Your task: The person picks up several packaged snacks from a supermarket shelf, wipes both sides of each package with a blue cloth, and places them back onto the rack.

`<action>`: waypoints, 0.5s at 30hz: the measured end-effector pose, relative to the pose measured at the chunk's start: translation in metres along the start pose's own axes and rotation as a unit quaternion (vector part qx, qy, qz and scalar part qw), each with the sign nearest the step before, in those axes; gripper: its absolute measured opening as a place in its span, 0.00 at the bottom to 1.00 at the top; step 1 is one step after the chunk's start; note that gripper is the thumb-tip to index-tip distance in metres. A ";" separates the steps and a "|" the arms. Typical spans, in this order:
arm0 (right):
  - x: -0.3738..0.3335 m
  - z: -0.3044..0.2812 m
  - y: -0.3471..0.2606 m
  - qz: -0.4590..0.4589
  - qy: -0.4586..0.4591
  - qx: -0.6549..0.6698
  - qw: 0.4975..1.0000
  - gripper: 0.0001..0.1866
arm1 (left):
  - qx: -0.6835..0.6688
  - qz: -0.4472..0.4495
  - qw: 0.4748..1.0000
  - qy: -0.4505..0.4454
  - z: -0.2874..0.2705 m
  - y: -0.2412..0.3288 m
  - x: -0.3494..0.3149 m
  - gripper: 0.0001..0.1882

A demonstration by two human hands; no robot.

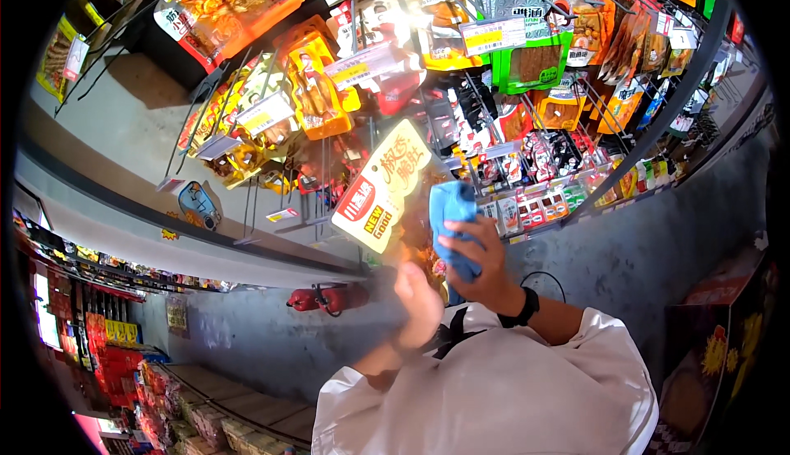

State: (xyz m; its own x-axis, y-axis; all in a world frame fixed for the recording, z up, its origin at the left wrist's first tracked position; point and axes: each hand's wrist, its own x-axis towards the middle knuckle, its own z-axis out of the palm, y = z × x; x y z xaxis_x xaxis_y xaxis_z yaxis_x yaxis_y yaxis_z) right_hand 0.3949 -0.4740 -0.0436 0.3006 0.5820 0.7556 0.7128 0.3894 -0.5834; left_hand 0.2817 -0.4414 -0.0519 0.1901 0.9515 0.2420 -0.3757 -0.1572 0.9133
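Note:
In front of me a clear snack bag [418,220] with a pale yellow header card and reddish-brown food inside is tilted to one side. My left hand [417,300], smeared by motion, grips it at its lower end, the thumb showing. Close by on the right, my right hand [484,259] has its fingers wrapped around a folded blue cloth [453,212]. The cloth stands beside the bag and overlaps its right edge from this view. A dark watch band circles my right wrist.
Packaged snacks hang on wire hooks ahead, including an orange bag [317,85] and a green bag [535,58], with price tags [494,35] at the hook ends. Red fire extinguishers [327,297] stand on the grey floor, left of my hands. Stacked boxes [210,418] line the lower left.

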 end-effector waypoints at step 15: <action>0.024 -0.055 0.030 0.358 0.148 0.392 0.834 0.17 | -0.145 -0.189 0.965 -0.106 -0.070 -0.026 0.031 0.35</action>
State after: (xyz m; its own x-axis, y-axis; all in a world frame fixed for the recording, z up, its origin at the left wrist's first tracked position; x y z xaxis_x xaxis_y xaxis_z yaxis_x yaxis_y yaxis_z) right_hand 0.4586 -0.4880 -0.0263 0.6973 0.7095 0.1023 -0.3158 0.4322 -0.8447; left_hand 0.2339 -0.3891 -0.0905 0.5328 0.8463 -0.0013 -0.4754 0.3006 0.8268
